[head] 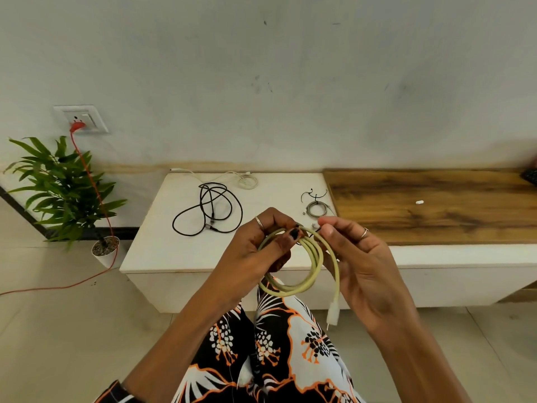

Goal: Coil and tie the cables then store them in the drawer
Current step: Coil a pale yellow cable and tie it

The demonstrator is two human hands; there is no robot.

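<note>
A: Where's the yellow cable (312, 258)?
B: In the air in front of the white cabinet (151, 251), wound into a few loops. Left hand (258, 245) grips the coil at its top, thumb curled over the strands. One end with a white plug (333, 311) hangs loose below.
A: Right hand (357, 257)?
B: Fingers pinched together at the coil's top right, on something thin and dark. Too small to tell what it is.
A: Other cables?
B: Black cable (207, 209) lies loose on the cabinet top, uncoiled. White cable (247, 180) behind it near the wall, partly looped. Grey cable (318, 207) is coiled by the cabinet's right edge, just beside the wooden top (436, 205).
A: Drawer?
B: Can't tell from this view.
</note>
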